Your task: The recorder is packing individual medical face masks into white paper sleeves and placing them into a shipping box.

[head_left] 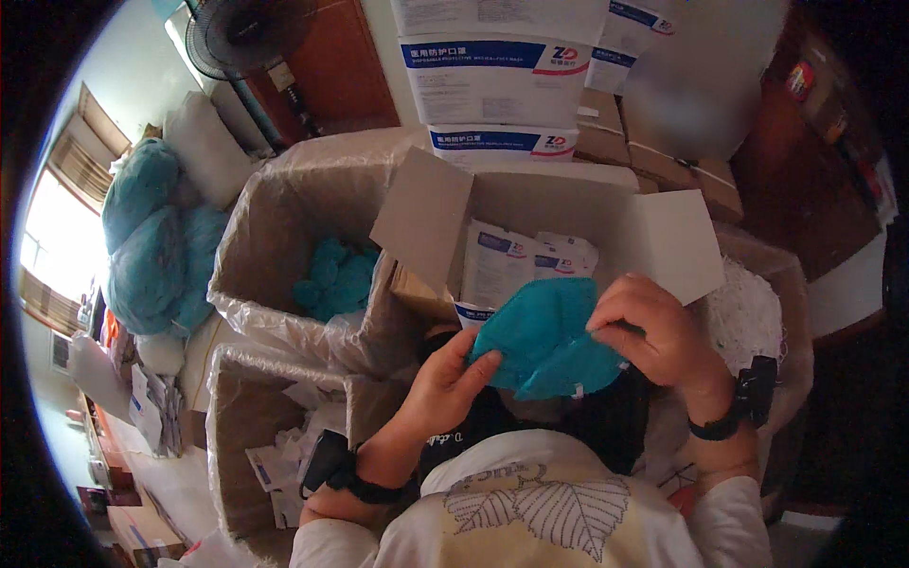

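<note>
A teal face mask (pixel 535 322), cup-shaped with a fold across it, is held up in front of my chest. My left hand (pixel 450 374) grips its left edge, thumb on top and the fingers behind it. At the right edge, the thumb and fingers of my right hand (pixel 653 331) are pinched together; whether they hold the mask's rim or a thin strap is too small to tell. Just beyond the mask stands an open white carton (pixel 559 213) with its side flaps spread. Inside it are several white packets (pixel 502 260) with blue print, partly hidden by the mask.
Teal masks (pixel 336 279) lie in a plastic-lined carton (pixel 275 204) at left. A nearer carton (pixel 227 417) holds white packets (pixel 279 464). White strap-like strands (pixel 748 317) fill a container at right. Bagged teal bundles (pixel 156 251), stacked white boxes (pixel 502 85) and a fan (pixel 241 38) stand farther off.
</note>
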The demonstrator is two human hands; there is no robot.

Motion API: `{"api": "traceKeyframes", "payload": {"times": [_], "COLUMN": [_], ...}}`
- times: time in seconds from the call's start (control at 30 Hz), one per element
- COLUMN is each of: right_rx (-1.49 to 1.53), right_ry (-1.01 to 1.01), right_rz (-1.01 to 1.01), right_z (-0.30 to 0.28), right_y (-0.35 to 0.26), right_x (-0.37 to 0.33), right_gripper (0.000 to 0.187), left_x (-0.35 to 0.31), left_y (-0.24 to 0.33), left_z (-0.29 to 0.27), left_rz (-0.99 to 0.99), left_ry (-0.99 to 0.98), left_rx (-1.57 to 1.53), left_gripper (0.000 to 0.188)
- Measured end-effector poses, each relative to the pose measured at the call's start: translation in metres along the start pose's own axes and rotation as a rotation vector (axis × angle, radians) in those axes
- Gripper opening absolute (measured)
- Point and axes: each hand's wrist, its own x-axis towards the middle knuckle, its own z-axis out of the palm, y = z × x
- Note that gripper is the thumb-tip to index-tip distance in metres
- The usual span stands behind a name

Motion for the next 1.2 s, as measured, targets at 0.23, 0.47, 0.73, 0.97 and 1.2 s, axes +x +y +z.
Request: {"api": "traceKeyframes", "payload": {"times": [0.23,0.47,0.73,0.97,1.2], "right_rx": [-0.033,-0.06,-0.099,-0.049,0.106], "right_ry": [0.12,0.346,0.387,0.398,0.305], "right_rz": [-0.039,0.047,0.112,0.154,0.238], "right_z": [0.025,0.057,0.06,0.06,0.063], "right_y": [0.003,0.013,0.02,0.024,0.027], "right_x": [0.006,0.003,0.004,0.006,0.0], "right_gripper": [0.012,0.013,0.014,0.015,0.031], "left_x": [0.004,0.01,0.016,0.018,0.022], "left_y": [0.017,-0.011,-0.026,-0.019,-0.019], "left_z": [0.005,0.023,0.026,0.032,0.021], "left_rz": [0.062,0.173,0.086,0.279,0.262], "left_ry": [-0.023,0.264,0.278,0.237,0.325], "left_rx": [0.23,0.04,-0.273,-0.098,0.089], "left_gripper": [0.029,0.031,0.036,0.048,0.035]}}
